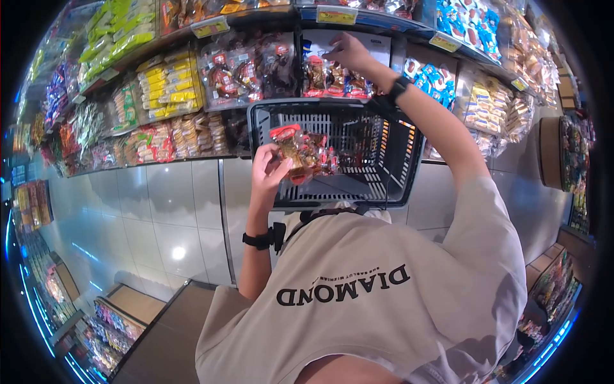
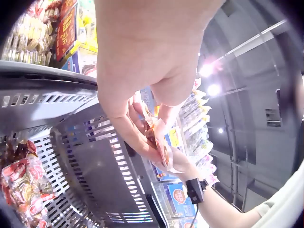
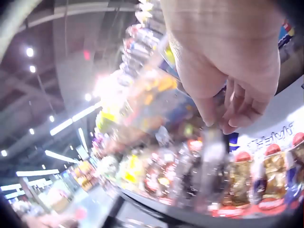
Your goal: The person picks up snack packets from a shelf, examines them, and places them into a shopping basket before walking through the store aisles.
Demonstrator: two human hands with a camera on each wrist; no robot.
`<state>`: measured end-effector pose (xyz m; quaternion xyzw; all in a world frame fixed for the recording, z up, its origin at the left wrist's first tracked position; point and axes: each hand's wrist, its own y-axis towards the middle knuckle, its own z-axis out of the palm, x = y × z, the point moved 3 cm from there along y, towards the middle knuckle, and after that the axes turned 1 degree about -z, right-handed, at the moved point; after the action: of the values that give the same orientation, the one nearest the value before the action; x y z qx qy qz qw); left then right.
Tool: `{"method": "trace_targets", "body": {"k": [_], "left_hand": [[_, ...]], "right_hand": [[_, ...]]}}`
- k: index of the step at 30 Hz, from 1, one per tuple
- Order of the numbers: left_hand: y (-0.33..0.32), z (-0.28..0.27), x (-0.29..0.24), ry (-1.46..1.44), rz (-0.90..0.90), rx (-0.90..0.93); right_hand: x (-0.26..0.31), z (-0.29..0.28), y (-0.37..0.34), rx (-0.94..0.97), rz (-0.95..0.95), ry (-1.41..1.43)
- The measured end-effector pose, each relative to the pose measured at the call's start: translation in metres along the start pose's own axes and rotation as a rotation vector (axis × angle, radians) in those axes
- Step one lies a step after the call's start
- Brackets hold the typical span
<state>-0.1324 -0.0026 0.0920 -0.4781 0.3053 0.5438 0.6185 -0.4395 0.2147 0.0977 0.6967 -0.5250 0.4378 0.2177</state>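
Rows of shop shelves (image 1: 96, 109) stretch across the far side, packed with bags of snacks. Shiny tiles cover the floor (image 1: 182, 205), near the shelves. At the near side is a person in a light shirt (image 1: 358, 313) with big dark letters on it. Right in front of the person is a dark basket (image 1: 374, 179) with lots of slots, up close to the shelf. Green bags (image 1: 121, 32) and yellow bags (image 1: 169, 86) sit on the left, and blue bags (image 1: 467, 25) sit on the far right. In the middle of the shelf, just past the basket, is a white box (image 1: 377, 46) with red and gold snacks (image 1: 336, 77) standing in it.

Over that box is the right hand (image 1: 350, 54). Its fingers are loosely bent and free, with a little gap by the thumb. Down on the left, the left hand (image 1: 265, 168) is over the left part of the basket. Its thumb and fingers pinch a shiny red and gold packet (image 1: 292, 148). More packets (image 2: 26, 185) like it lie in a pile inside the basket, on the left. Each wrist has a black band (image 1: 259, 240) on it.
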Motion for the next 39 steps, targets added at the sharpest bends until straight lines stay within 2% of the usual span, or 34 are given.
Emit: {"method": "trace_targets", "body": {"k": [2, 4, 8, 10, 12, 13, 15, 20, 22, 23, 24, 26, 27, 28, 30, 31, 32, 34, 35, 36, 38, 39], "left_hand": [[0.003, 0.003, -0.002, -0.009, 0.030, 0.012], [0.004, 0.010, -0.007, -0.023, 0.012, 0.029], [0.005, 0.029, -0.021, -0.003, 0.035, 0.095], [0.006, 0.036, -0.022, 0.007, 0.032, 0.108], [0.009, 0.037, -0.019, 0.215, 0.070, 0.145], [0.012, 0.036, -0.017, 0.189, 0.112, 0.169], [0.011, 0.031, -0.013, 0.100, 0.069, 0.139], [0.008, 0.038, -0.034, 0.079, 0.012, 0.082], [0.010, 0.031, -0.031, 0.136, -0.076, 0.131], [0.014, 0.029, -0.027, 0.238, -0.035, 0.110], [0.013, 0.028, -0.023, 0.238, -0.036, 0.112], [0.008, 0.037, -0.032, -0.003, 0.029, -0.052], [0.007, 0.037, -0.031, -0.115, 0.052, -0.111], [0.008, 0.033, -0.025, -0.120, 0.055, -0.108], [0.009, 0.018, -0.007, -0.169, 0.093, -0.122], [0.008, 0.028, -0.011, -0.135, 0.060, -0.101], [0.006, 0.032, -0.008, -0.138, 0.057, -0.101], [0.007, 0.040, -0.003, -0.154, 0.024, -0.065], [0.007, 0.043, -0.003, -0.189, 0.017, -0.058], [0.007, 0.045, -0.002, -0.191, 0.016, -0.055], [0.010, 0.047, -0.003, -0.177, 0.043, -0.042], [0.012, 0.043, 0.001, -0.168, 0.093, 0.015]], "right_hand": [[0.034, -0.003, -0.048, 0.182, 0.106, 0.330], [0.056, 0.006, -0.101, 0.344, 0.072, 0.390], [0.064, 0.042, -0.181, 0.500, 0.107, 0.405], [0.058, 0.056, -0.196, 0.483, 0.051, 0.475], [0.043, 0.063, -0.198, 0.484, 0.129, 0.460], [0.041, 0.063, -0.197, 0.505, 0.128, 0.490], [0.039, 0.059, -0.192, 0.604, 0.135, 0.589], [0.032, 0.064, -0.192, 0.605, 0.148, 0.679], [0.038, 0.067, -0.198, 0.616, 0.088, 0.556], [0.048, 0.069, -0.204, 0.624, 0.177, 0.558], [0.046, 0.075, -0.205, 0.640, 0.184, 0.546], [0.048, 0.080, -0.214, 0.609, 0.342, 0.625], [0.054, 0.077, -0.219, 0.601, 0.316, 0.748], [0.052, 0.079, -0.222, 0.598, 0.315, 0.742], [0.045, 0.083, -0.222, 0.386, 0.442, 1.123], [0.049, 0.079, -0.217, 0.288, 0.399, 1.142], [0.055, 0.076, -0.215, 0.286, 0.402, 1.140], [0.062, 0.059, -0.206, 0.082, 0.363, 0.664], [0.058, 0.058, -0.200, -0.004, 0.324, 0.577], [0.060, 0.054, -0.199, -0.007, 0.325, 0.575], [0.074, 0.048, -0.195, 0.283, 0.265, 0.646], [0.077, 0.046, -0.193, 0.309, 0.252, 0.635]]}}
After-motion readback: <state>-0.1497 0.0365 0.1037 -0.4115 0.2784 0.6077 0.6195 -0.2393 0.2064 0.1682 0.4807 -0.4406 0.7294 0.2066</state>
